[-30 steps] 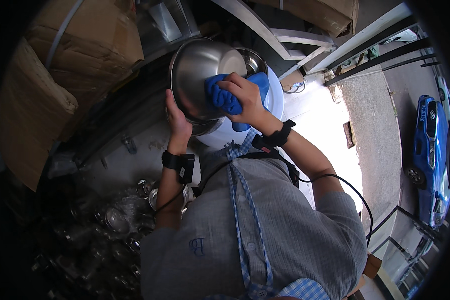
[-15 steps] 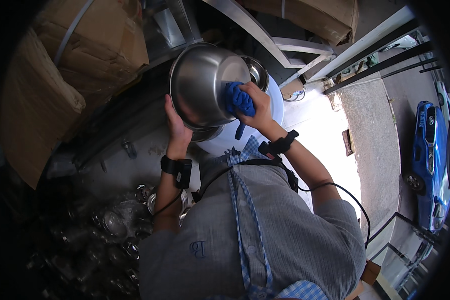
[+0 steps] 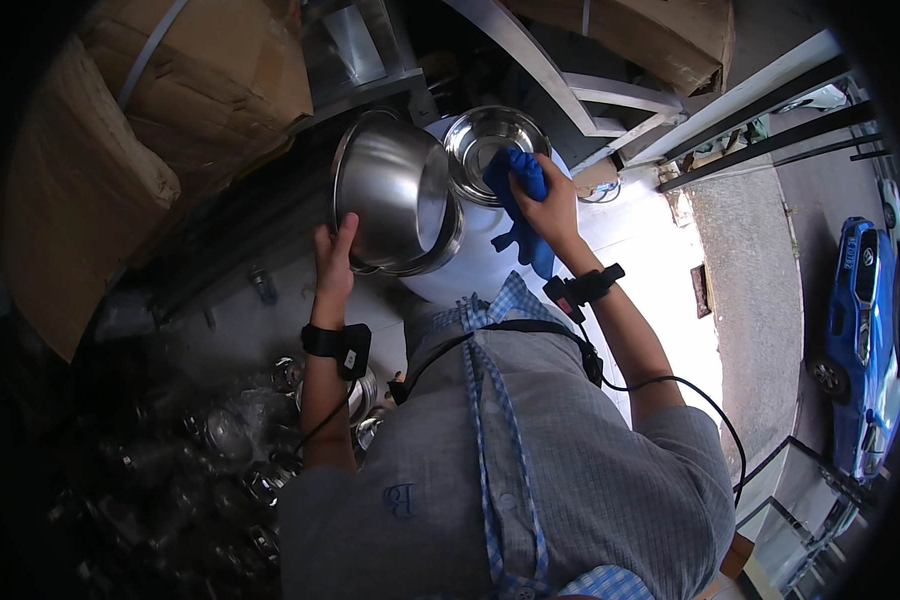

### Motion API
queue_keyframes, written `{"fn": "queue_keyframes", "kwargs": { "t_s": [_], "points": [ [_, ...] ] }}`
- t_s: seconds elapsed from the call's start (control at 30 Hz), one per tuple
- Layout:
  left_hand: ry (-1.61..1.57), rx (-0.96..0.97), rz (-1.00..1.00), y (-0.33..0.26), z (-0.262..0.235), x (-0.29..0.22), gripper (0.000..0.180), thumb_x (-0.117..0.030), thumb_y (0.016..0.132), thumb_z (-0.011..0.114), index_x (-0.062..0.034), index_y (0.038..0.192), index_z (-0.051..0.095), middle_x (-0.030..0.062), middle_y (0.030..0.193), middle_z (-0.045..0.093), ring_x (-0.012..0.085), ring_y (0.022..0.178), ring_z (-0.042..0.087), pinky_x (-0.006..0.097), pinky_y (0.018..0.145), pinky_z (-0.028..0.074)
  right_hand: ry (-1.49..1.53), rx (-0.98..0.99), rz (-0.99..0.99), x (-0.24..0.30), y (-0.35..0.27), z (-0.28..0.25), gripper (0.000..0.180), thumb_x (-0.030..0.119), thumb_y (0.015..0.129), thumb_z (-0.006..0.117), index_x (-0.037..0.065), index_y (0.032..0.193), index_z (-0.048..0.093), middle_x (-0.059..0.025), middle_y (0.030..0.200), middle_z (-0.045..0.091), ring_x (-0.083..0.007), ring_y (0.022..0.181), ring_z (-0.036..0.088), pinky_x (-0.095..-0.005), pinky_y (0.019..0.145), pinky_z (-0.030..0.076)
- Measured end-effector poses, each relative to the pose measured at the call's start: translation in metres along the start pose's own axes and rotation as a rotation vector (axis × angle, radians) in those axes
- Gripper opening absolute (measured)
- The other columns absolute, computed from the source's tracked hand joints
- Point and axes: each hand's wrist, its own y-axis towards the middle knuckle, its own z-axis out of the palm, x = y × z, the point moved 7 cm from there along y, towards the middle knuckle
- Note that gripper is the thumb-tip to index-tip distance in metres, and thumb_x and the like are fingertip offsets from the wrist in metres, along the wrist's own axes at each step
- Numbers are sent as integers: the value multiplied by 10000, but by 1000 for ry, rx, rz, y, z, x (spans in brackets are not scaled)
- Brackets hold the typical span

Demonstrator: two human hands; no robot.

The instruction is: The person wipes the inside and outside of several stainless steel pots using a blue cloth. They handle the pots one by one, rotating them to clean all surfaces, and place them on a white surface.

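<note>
A brushed steel bowl is tilted on its side in front of me, its base turned to the right. My left hand grips its rim at the lower left, thumb on the outer wall. Bunched in my right hand is a blue cloth, held apart from the bowl, its loose end hanging down. Just behind the cloth lies a second, shiny steel bowl, its inside facing up, on a round white surface. Another steel rim shows beneath the tilted bowl.
Cardboard boxes are stacked at the far left, with another box at the back. A metal frame stands behind the bowls. Many shiny metal pieces lie on the floor at lower left. A blue car is outside at right.
My right hand has drawn the cloth off the bowl and to the right. The tilted bowl has shifted slightly left, its base turned more rightward, and the shiny bowl behind is more exposed.
</note>
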Motion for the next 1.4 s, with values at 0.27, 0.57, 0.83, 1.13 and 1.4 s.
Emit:
{"fn": "queue_keyframes", "kwargs": {
  "t_s": [0.27, 0.57, 0.83, 1.13, 1.4],
  "points": [
    [712, 176, 160, -13, 50, 7, 220, -179, 816, 734, 25, 878, 677, 128, 703, 663, 165, 577, 616, 306, 566, 472, 17, 81, 50, -9, -5, 8, 320, 176, 766, 698, 54, 1049, 614, -184, 948, 641, -400, 865, 619, -400, 754, 499],
    [841, 286, 67, -13, 74, 34, 240, -228, 831, 709, -4, 898, 653, 149, 750, 659, 306, 639, 635, 358, 579, 473, -46, 122, 43, -19, -14, 7, 306, 157, 812, 697, 27, 1077, 613, -176, 912, 663, -288, 807, 659, -338, 760, 506],
    [933, 342, 33, -7, 83, 78, 380, -307, 813, 727, 10, 703, 547, 155, 606, 555, 305, 541, 564, 385, 511, 403, -16, 141, 134, -38, -20, 11, 305, 181, 763, 688, 41, 1020, 603, -206, 920, 632, -410, 849, 614, -417, 743, 493],
    [1039, 495, -28, -17, 94, 101, 261, -304, 910, 597, -54, 979, 630, 155, 650, 599, 352, 643, 616, 431, 570, 463, -28, 268, 200, -57, -27, 35, 325, 167, 743, 684, 33, 1026, 598, -205, 955, 630, -416, 876, 610, -425, 760, 493],
    [1004, 536, 67, -19, 96, 125, 315, -331, 896, 602, -70, 1070, 582, 167, 780, 624, 385, 745, 610, 459, 640, 473, -92, 324, 197, -81, -24, 49, 427, 179, 736, 688, 51, 1132, 594, -195, 1031, 617, -411, 946, 605, -442, 820, 492]
  ]
}}
